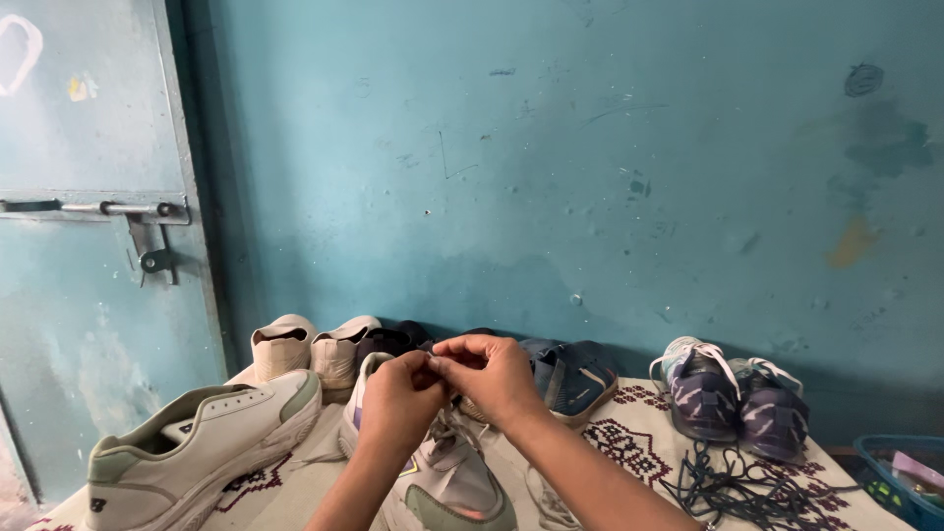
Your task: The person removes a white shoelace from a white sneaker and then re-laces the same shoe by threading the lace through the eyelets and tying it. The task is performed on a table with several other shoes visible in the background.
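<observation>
Nearest the lens, our two forearms rose from the bottom edge and met over a pale sneaker (pixel 447 482) with a grey-green toe, which stood on the patterned cloth (pixel 629 438) of the bench, directly below the hands. Our left hand (pixel 398 393) and right hand (pixel 489 374) were closed, fingertips pinched together on what appeared to be a thin lace end (pixel 433 366), though it was too small to make out for certain. The lace, we judged, was light, soft and limp, best taken close to its stiff tip between thumb and forefinger; the sneaker itself looked light but bulky, with a firm sole that would take a grip at the heel or the sides.

To our left lay a white sneaker (pixel 197 442) with sage trim, on its side, just beside the pale one. Behind it stood a pair of beige shoes (pixel 310 349), heels toward us, against the teal wall (pixel 590 147). A dark blue shoe (pixel 575 379) sat just behind our right hand. Further right, a pair of purple patterned trainers (pixel 733 398) stood together, with a loose tangle of dark laces (pixel 742 487) in front of them. A blue basket (pixel 900 477) showed at the far right edge, and a metal door (pixel 88 246) with a sliding bolt at the left.
</observation>
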